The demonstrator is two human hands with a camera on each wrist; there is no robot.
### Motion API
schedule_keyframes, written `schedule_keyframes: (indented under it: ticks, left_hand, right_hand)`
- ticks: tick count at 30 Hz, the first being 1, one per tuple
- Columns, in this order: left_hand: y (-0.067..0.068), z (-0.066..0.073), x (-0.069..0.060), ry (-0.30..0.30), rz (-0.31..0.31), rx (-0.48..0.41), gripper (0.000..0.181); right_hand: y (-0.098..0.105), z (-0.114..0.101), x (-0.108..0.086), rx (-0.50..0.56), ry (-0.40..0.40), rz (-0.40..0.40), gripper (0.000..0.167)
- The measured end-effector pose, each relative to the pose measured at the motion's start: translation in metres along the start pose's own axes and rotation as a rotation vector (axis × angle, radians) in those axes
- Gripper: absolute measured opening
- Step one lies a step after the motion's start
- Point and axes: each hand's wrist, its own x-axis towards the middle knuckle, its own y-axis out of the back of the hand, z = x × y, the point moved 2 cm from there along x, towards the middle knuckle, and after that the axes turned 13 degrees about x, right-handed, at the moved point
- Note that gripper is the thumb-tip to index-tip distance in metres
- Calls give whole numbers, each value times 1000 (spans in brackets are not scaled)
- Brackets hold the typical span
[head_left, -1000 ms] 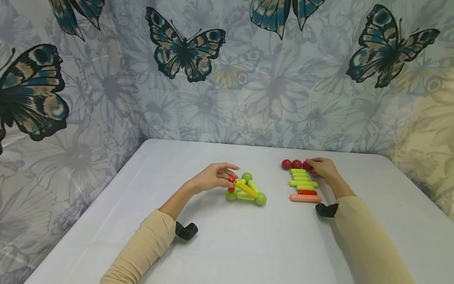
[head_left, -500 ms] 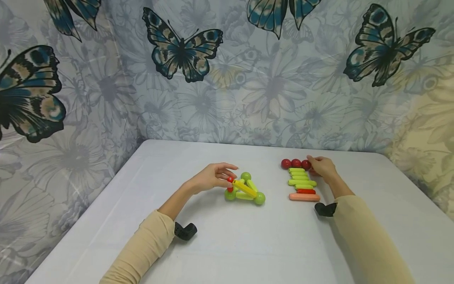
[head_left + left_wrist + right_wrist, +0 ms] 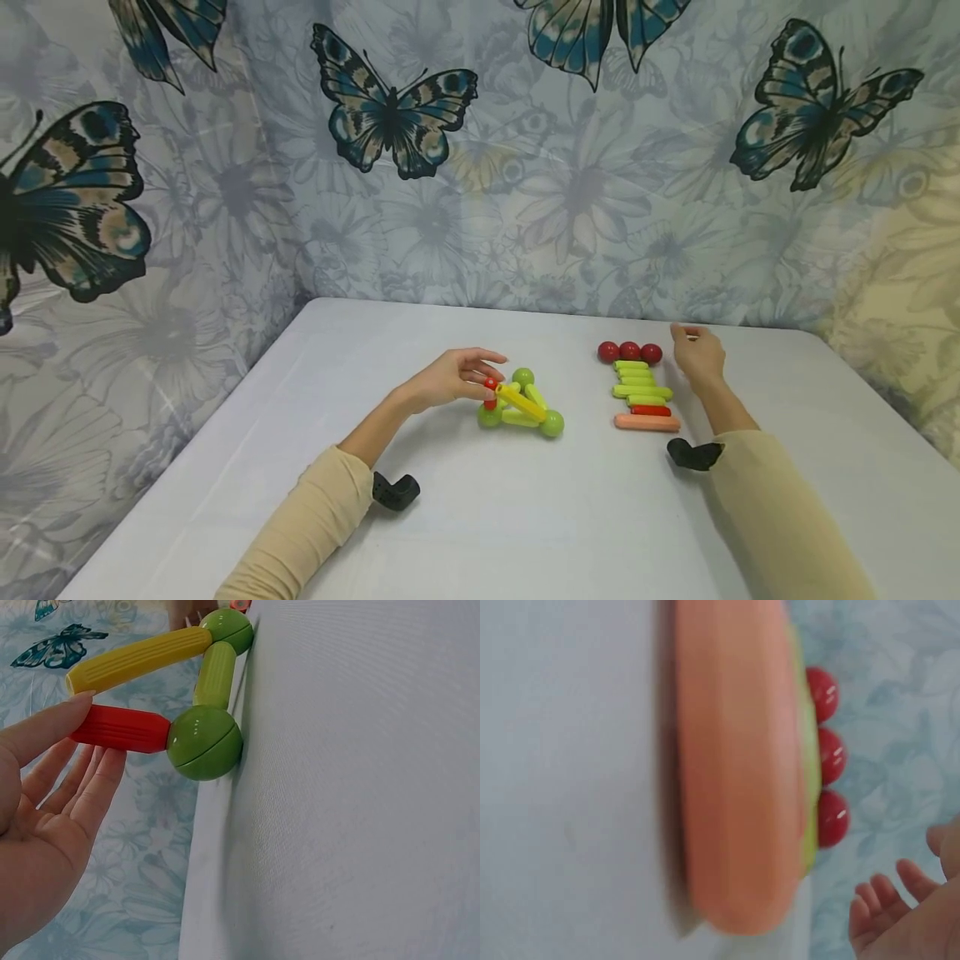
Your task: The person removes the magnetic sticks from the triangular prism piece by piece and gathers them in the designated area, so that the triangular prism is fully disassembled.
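Head view: soft, even light, faint shadows on the white surface (image 3: pixel 525 517). The left-wrist view looks dimmer. In the right-wrist view, the near salmon-orange stick (image 3: pixel 739 765) blurs; the red balls (image 3: pixel 832 756) glint.

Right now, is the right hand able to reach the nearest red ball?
Probably yes: the right hand, which appears to hold nothing, is close to the nearest red ball but apart from it, and no other thing shows between them.

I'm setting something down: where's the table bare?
Bare: the near table between the sleeves; the strip between the triangular frame and the sticks. Crowded: the frame, where the left hand is; the sticks and red balls.
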Motion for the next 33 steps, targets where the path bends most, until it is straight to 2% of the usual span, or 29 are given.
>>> schedule_keyframes:
  ticks: [4, 6, 8, 10, 14, 19, 21, 23, 29, 33]
  left_hand:
    - [-1, 0, 0, -4, 1, 15, 56]
    - [-1, 0, 0, 5, 5, 15, 56]
    - [0, 0, -1, 14, 13, 18, 55]
    - [0, 0, -1, 17, 16, 15, 53]
    - [-1, 1, -2, 8, 10, 17, 52]
    - [-1, 0, 0, 2, 9, 33, 52]
    - [0, 0, -1, 11, 20, 37, 52]
    - [1, 0, -1, 17, 29, 38, 52]
    - [-1, 2, -1, 10, 25, 44, 54]
    - [-2, 2, -1, 4, 19, 36, 54]
  right_hand:
    - [-2, -20, -13, 70, 110, 19, 61]
    - [-6, -30, -21, 91, 156, -3, 60]
    - [-13, -38, -30, 94, 196, -61, 60]
    - [-21, -43, -40, 76, 234, -151, 62]
    - [-37, -52, -59, 81, 276, -399, 64]
    - [-56, -63, -82, 254, 245, -679, 51]
    - [-64, -66, -91, 292, 265, -776, 46]
    - [-72, -68, -99, 262, 306, -848, 43]
    - [-89, -65, -121, 33, 424, -1031, 44]
    - [-98, -65, -133, -36, 535, -1118, 45]
